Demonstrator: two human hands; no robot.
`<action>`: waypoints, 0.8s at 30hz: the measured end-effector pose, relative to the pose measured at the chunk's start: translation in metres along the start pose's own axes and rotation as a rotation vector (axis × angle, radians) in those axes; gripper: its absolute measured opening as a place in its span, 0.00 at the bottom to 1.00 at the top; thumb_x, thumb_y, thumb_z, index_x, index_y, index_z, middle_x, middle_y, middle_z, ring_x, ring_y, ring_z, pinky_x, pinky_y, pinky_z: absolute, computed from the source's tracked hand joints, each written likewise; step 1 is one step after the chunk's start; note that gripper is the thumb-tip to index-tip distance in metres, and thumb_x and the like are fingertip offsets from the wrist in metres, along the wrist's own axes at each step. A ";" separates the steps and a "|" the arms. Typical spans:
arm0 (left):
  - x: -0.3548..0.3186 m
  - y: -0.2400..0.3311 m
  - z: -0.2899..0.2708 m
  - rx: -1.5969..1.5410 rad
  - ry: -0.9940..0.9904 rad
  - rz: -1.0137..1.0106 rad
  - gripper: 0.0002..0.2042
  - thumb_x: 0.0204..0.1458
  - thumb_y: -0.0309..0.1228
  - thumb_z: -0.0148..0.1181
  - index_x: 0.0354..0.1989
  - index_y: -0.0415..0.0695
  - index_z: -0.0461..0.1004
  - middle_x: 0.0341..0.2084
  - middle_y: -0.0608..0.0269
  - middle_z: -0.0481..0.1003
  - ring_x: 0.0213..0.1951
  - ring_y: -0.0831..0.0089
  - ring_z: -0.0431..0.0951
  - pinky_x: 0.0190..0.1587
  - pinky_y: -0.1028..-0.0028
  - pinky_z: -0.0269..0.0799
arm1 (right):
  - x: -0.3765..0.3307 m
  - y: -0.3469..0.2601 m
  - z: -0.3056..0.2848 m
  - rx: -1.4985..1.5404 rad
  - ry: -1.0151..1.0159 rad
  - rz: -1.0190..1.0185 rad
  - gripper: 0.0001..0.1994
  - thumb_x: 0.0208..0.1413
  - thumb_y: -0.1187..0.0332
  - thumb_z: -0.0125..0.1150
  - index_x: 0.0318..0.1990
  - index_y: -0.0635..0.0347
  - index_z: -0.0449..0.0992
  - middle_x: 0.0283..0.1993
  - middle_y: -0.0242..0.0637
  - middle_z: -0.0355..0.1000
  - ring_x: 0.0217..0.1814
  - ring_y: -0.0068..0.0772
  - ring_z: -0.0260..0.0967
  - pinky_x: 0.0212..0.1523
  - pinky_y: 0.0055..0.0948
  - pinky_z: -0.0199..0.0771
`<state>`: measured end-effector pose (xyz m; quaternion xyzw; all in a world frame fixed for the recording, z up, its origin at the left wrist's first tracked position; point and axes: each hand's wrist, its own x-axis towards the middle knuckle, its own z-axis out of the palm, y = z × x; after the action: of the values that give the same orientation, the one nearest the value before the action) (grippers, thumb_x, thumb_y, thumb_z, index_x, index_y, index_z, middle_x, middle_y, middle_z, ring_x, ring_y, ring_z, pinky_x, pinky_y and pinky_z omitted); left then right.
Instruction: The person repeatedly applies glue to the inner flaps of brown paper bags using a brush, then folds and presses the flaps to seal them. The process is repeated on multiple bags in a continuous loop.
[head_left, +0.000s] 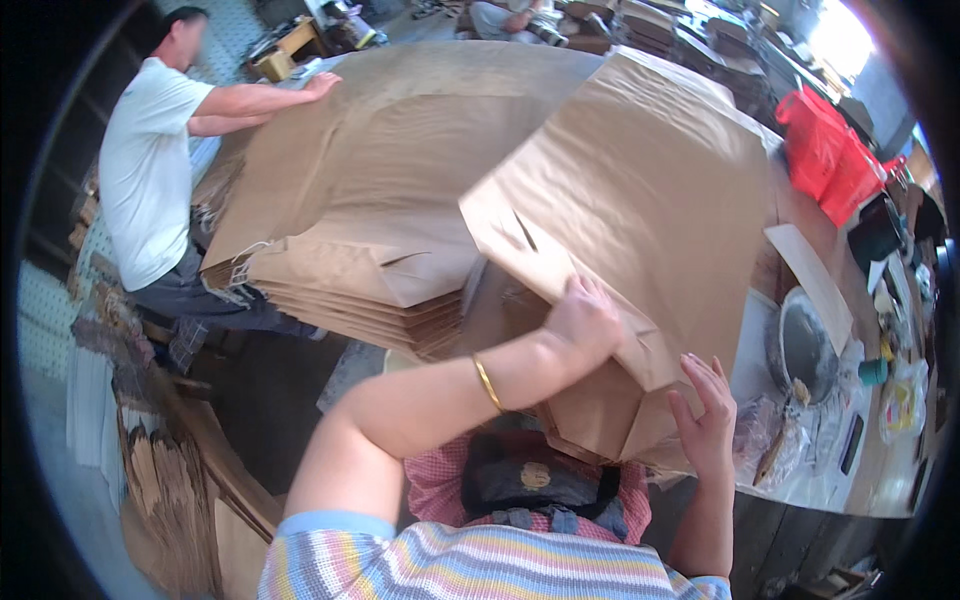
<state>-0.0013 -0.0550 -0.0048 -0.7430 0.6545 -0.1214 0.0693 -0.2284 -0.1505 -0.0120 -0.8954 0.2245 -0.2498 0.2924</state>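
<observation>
Touching folded brown paper (640,200): left hand (583,322).

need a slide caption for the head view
Left hand on a brown paper sack, right hand open near its corner.

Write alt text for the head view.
A person's left hand is on the near edge of a large brown paper sheet, the open right hand close by. To the left lies a stack of brown paper, a co-worker beside it.

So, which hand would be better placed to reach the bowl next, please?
Probably the right hand: it is open and nearer the bowl, while the left hand is on the paper.
</observation>
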 end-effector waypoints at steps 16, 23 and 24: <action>-0.232 -0.217 -0.006 -0.021 -0.006 -0.307 0.20 0.50 0.20 0.48 0.53 0.39 0.72 0.52 0.54 0.75 0.56 0.55 0.73 0.58 0.62 0.69 | -0.002 0.021 0.053 0.052 -0.120 -0.016 0.15 0.49 0.75 0.62 0.46 0.64 0.77 0.53 0.44 0.75 0.61 0.45 0.69 0.68 0.49 0.56; -0.164 -0.133 -0.068 0.128 -0.087 -0.431 0.34 0.45 0.16 0.51 0.66 0.41 0.58 0.66 0.45 0.56 0.68 0.51 0.54 0.68 0.53 0.52 | 0.000 0.015 0.004 0.091 -0.134 0.132 0.18 0.47 0.74 0.65 0.48 0.64 0.76 0.52 0.47 0.73 0.56 0.48 0.71 0.62 0.41 0.65; -0.144 -0.112 -0.070 -0.081 0.000 -0.249 0.28 0.46 0.16 0.51 0.61 0.39 0.65 0.59 0.44 0.66 0.63 0.52 0.63 0.64 0.56 0.61 | 0.000 0.022 -0.005 -0.001 -0.129 0.132 0.20 0.47 0.72 0.65 0.50 0.64 0.75 0.49 0.48 0.72 0.52 0.50 0.70 0.57 0.38 0.68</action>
<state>0.0701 0.1061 0.0783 -0.8208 0.5614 -0.1026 0.0235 -0.2372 -0.1684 -0.0226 -0.8930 0.2640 -0.1715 0.3216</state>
